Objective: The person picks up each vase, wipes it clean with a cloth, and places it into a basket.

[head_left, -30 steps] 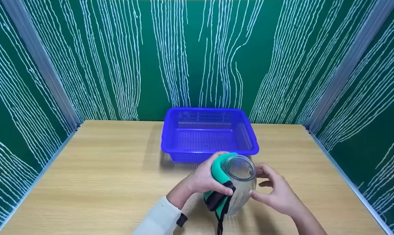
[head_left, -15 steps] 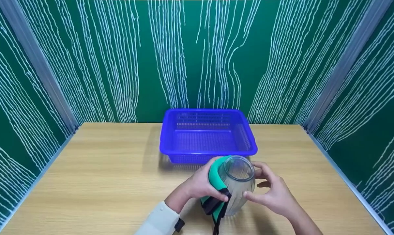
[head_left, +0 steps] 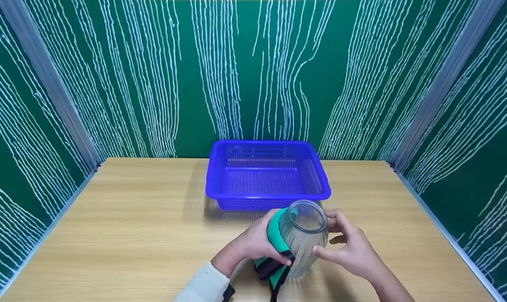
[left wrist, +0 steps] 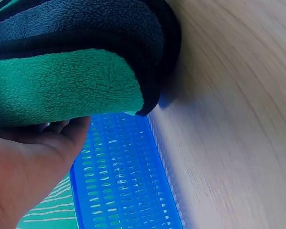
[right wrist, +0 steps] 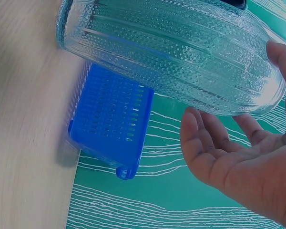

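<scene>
A ribbed, clear glass vase stands upright near the front of the table, its round mouth facing up. Against its left side my left hand grips a folded green and dark grey cloth with black edging, fingers hidden behind it. The cloth's lower end hangs down toward the table; its fleecy surface fills the top of the left wrist view. On the vase's other side, my right hand holds the glass between thumb and fingers. The right wrist view shows the vase's dotted texture close to the right fingertips.
A blue plastic basket with slotted walls sits just behind the vase on the wooden table. Green panels with white wavy lines rise at the back and both sides, joined by grey posts.
My left hand and the cloth have slid a little down the vase's left side. The right hand keeps its hold, and the vase stays upright. The head view has shifted slightly.
</scene>
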`<state>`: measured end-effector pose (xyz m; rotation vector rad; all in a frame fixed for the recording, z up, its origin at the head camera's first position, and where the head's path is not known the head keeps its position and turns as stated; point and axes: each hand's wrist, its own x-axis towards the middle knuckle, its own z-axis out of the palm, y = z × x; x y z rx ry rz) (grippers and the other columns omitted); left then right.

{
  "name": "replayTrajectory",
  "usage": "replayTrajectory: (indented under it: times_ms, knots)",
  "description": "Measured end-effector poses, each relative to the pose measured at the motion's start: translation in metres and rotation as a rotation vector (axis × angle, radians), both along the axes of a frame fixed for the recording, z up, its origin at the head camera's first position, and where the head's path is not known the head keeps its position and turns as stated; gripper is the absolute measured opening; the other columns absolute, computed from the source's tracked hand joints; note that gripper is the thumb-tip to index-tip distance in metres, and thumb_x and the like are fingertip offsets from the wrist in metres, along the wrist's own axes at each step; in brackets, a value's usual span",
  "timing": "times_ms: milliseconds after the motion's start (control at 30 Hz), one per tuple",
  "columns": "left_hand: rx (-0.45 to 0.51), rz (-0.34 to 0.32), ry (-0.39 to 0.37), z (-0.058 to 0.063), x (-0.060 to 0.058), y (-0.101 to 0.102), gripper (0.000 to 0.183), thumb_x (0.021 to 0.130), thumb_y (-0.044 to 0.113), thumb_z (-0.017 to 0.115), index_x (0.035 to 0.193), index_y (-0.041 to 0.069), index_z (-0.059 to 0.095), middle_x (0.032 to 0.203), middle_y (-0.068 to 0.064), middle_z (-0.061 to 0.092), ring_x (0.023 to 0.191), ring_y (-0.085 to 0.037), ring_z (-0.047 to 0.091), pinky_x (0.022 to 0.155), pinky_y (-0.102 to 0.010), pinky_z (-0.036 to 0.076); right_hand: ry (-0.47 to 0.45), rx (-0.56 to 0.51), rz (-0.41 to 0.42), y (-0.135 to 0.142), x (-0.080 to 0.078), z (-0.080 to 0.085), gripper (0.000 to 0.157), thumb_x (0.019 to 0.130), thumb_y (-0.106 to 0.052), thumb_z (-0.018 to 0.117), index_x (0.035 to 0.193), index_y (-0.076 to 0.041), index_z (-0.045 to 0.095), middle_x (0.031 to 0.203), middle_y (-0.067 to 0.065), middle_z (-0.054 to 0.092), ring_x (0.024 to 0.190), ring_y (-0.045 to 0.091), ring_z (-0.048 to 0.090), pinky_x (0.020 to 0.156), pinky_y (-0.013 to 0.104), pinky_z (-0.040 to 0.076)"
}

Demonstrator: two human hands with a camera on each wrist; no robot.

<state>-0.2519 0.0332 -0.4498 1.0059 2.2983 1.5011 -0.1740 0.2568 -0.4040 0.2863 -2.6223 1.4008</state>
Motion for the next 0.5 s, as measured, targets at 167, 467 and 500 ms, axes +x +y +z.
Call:
replayTrajectory:
  times_ms: [167,467,500]
  knots:
    - [-0.052,0.027,0.032,-0.006,-0.001,-0.001,0.103,0.037,0.036,0.087,0.123,0.04,0.03,0.115,0.017,0.048,0.104,-0.005,0.047,0.091,-0.027,0.038,-0.003,-0.014,-0.004,-0.001,0.001,-0.001,0.064,0.059,-0.028,0.08,0.113,-0.027,0.046,0.099,-0.009,0.061,0.089,0.012,0.056,0.071,0.032,0.046]
    - [-0.148,0.039,0.037,-0.012,0.0,-0.004,0.098,0.037,0.043,0.085,0.12,0.04,0.034,0.107,0.019,0.051,0.097,-0.003,0.049,0.087,-0.024,0.04,-0.005,-0.029,0.013,-0.001,0.002,0.001,0.061,0.06,-0.026,0.079,0.112,-0.024,0.047,0.1,-0.004,0.061,0.09,0.013,0.056,0.07,0.032,0.045]
    - [-0.16,0.044,0.039,-0.013,-0.001,-0.005,0.097,0.036,0.044,0.085,0.119,0.04,0.034,0.107,0.019,0.051,0.096,-0.003,0.049,0.086,-0.024,0.04,-0.001,-0.025,0.014,-0.001,0.001,0.001,0.061,0.06,-0.026,0.079,0.112,-0.024,0.047,0.1,-0.004,0.061,0.09,0.013,0.056,0.07,0.032,0.046]
